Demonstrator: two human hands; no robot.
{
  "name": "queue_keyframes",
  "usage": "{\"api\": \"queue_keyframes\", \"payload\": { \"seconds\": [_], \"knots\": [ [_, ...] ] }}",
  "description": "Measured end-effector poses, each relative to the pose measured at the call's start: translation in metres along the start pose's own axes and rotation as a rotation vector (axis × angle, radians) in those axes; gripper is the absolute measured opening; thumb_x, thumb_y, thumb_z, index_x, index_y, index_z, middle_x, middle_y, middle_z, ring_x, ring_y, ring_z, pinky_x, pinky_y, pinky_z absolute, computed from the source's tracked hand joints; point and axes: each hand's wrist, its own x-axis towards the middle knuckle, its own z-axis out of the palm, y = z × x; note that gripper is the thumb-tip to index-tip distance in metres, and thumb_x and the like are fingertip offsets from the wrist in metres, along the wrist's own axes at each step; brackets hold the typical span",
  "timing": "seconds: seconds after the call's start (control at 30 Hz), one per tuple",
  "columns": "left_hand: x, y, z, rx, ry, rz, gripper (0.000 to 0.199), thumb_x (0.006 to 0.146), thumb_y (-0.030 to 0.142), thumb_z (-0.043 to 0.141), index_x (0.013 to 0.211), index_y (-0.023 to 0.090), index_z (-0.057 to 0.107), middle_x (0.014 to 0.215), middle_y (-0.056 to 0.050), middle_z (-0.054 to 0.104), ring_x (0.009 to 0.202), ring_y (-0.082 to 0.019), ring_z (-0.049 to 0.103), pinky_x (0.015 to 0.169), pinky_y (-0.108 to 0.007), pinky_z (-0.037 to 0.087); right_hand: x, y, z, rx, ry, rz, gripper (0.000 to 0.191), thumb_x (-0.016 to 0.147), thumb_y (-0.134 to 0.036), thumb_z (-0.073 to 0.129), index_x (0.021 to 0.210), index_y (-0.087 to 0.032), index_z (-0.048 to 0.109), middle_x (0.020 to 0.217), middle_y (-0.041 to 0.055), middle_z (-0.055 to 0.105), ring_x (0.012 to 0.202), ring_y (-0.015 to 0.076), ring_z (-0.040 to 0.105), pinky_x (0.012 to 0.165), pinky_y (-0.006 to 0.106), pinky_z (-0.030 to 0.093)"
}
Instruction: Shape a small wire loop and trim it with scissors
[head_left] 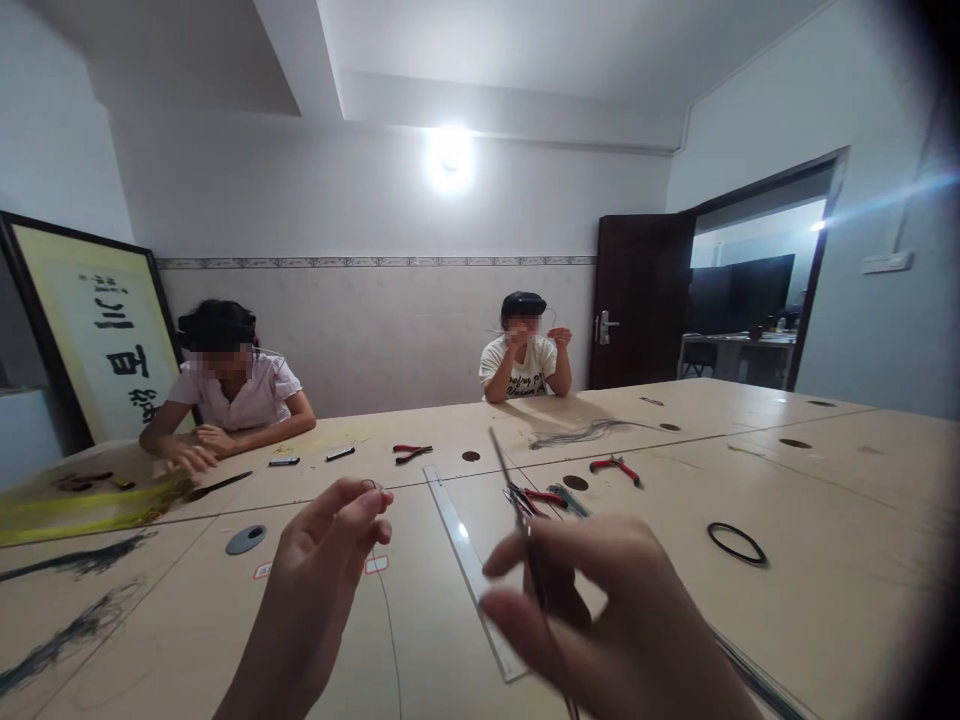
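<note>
My left hand (pixel 326 565) is closed in a pinch on a thin wire (pixel 388 610). A small loop of it shows above the fingertips, and its tail hangs down toward the table's near edge. In my right hand (pixel 607 600) is a long, slim dark tool (pixel 499 455), tilted with its tip up and forward; it may be tweezers, but blur hides its exact kind. The fingers curl around it, and its lower end passes under the palm. A gap separates my two hands, with a steel ruler (pixel 450 525) lying on the table between them.
Pliers with red handles (pixel 411 453) lie across the table (pixel 825 560), more pliers (pixel 619 470) to the right. Wire bundles (pixel 75 630) are at left. A black ring (pixel 737 543) lies at right. Two people (pixel 232 385) sit opposite, one handling yellow material (pixel 97 510).
</note>
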Motion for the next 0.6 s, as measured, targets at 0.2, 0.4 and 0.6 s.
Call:
{"api": "queue_keyframes", "payload": {
  "seconds": [0.2, 0.4, 0.6],
  "knots": [
    [-0.004, 0.003, 0.001, 0.012, 0.01, 0.019, 0.012, 0.067, 0.028, 0.079, 0.062, 0.021, 0.071, 0.072, 0.002, 0.06, 0.064, -0.011, 0.054, 0.059, -0.018, 0.046, -0.001, -0.004, -0.006, 0.101, -0.102, -0.021, 0.058, 0.076, -0.076, 0.054, 0.067, -0.021, 0.071, 0.046, -0.0015, 0.055, 0.044, 0.0116, 0.05, 0.042, 0.021, 0.037],
    [-0.004, 0.003, 0.001, 0.021, -0.008, 0.035, 0.012, 0.07, 0.028, 0.076, 0.061, 0.022, 0.07, 0.073, 0.003, 0.059, 0.065, -0.01, 0.053, 0.062, -0.018, 0.047, -0.007, 0.004, -0.01, -0.124, 0.033, 0.079, 0.055, 0.082, -0.068, 0.053, 0.06, -0.019, 0.065, 0.046, 0.0001, 0.056, 0.04, 0.0119, 0.049, 0.041, 0.023, 0.034],
    [-0.003, 0.004, 0.002, 0.011, 0.01, 0.031, 0.012, 0.068, 0.027, 0.077, 0.061, 0.021, 0.071, 0.073, 0.002, 0.06, 0.065, -0.011, 0.052, 0.061, -0.018, 0.047, -0.011, 0.006, -0.005, -0.199, 0.11, -0.035, 0.054, 0.086, -0.065, 0.049, 0.06, -0.02, 0.064, 0.043, -0.0018, 0.054, 0.038, 0.0102, 0.046, 0.041, 0.022, 0.033]
  ]
}}
